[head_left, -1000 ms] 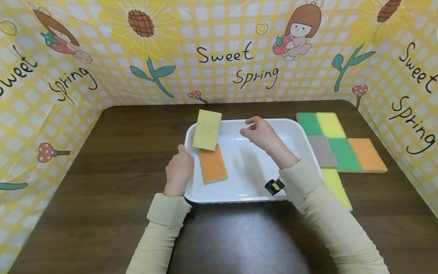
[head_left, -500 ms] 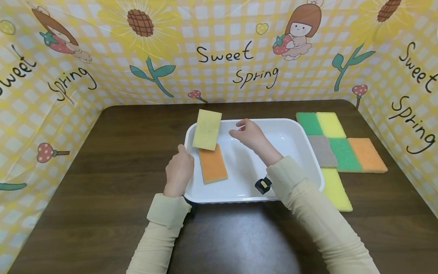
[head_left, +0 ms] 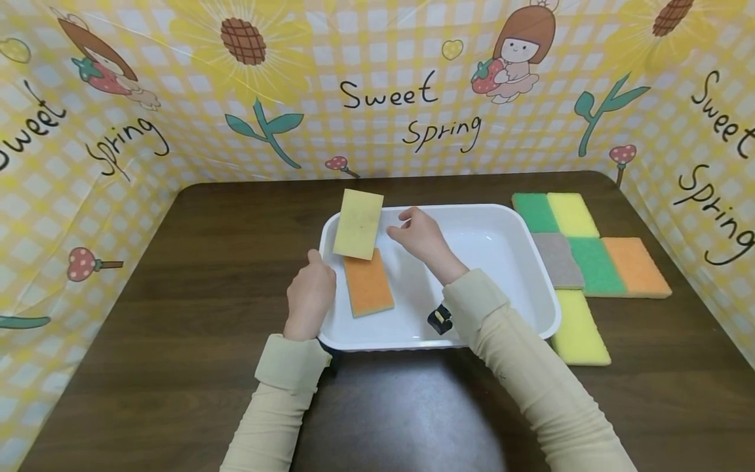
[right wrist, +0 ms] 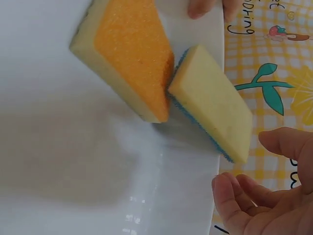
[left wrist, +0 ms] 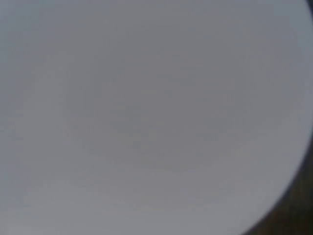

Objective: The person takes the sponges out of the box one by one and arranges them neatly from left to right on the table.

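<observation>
A pale yellow sponge point(head_left: 358, 224) with a blue scouring side point(right wrist: 208, 129) leans over the far left rim of a white tray point(head_left: 472, 295). Its near end overlaps an orange-topped sponge point(head_left: 369, 285) lying inside the tray. My left hand point(head_left: 311, 295) grips the tray's left rim, with fingertips point(right wrist: 200, 6) showing over the edge in the right wrist view. Over the tray, my right hand point(head_left: 421, 239) is just right of the yellow sponge, thumb and fingers parted with nothing between them. The left wrist view is a grey-white blur.
Right of the tray, several sponges lie side by side on the dark wooden table point(head_left: 147, 295): green point(head_left: 533, 213), yellow point(head_left: 572, 215), grey point(head_left: 557, 261) and orange point(head_left: 637, 269) among them. A yellow checked cloth point(head_left: 377, 46) walls the back and sides.
My right hand has moved left across the tray toward the yellow sponge, its fingers still parted. The left hand, tray and sponges keep their places.
</observation>
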Demonstrator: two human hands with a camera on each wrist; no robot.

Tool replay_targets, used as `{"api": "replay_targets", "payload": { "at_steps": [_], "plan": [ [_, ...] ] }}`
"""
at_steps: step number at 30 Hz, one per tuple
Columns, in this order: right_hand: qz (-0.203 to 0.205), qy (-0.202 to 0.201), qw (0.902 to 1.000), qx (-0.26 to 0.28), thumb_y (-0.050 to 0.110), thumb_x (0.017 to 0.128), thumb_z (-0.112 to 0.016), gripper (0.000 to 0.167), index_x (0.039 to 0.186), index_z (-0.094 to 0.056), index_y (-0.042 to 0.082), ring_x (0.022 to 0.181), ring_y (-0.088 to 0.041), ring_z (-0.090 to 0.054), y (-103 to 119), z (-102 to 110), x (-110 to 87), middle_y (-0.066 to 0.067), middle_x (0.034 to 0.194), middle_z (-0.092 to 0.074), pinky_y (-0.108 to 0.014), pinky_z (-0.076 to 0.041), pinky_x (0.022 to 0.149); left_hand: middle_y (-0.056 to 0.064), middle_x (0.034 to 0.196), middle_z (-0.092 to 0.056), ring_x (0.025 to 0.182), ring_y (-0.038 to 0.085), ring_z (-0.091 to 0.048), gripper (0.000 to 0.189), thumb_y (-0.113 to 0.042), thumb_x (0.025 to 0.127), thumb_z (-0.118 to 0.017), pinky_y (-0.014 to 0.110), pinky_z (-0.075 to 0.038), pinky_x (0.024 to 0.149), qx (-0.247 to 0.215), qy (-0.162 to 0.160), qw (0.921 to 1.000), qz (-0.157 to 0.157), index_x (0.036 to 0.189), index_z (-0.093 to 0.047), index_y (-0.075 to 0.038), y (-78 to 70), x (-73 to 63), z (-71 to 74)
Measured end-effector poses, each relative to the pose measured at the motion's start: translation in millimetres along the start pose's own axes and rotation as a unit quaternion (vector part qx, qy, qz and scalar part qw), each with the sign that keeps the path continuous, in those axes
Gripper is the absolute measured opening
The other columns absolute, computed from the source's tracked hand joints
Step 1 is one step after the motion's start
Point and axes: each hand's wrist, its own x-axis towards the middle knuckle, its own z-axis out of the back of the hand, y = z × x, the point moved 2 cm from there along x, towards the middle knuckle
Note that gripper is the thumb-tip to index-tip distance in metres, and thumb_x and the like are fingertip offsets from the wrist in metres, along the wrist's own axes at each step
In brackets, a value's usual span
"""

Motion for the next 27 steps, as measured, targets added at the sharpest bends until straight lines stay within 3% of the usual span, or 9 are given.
{"api": "replay_targets", "payload": {
  "at_steps": [17,27],
  "plan": [
    [0.011,0.013,0.9998,-0.010,0.031,0.093,-0.059,0.048,0.129,-0.050,0.001,0.103,-0.025,-0.056,-3.8,-24.7,13.7,-0.015,0.122,-0.059,-0.037,-0.049,0.089,0.022,0.088,-0.061,0.071,0.028,-0.061,0.037,-0.018,0.100,-0.034,0.034,-0.044,0.055,-0.007,0.008,0.9999,0.008,0.130,-0.033,0.004,0.0,-0.4,0.9],
    [0.005,0.016,0.9997,0.019,0.031,0.093,-0.060,0.058,0.137,-0.039,0.000,0.105,-0.025,-0.057,0.1,-36.2,16.6,-0.016,0.122,-0.059,-0.038,-0.048,0.092,0.022,0.089,-0.063,0.073,0.031,-0.063,0.034,-0.019,0.100,-0.033,0.038,-0.046,0.057,-0.001,0.002,1.0000,0.002,0.127,-0.035,0.003,1.1,0.3,0.4]
  ]
}}
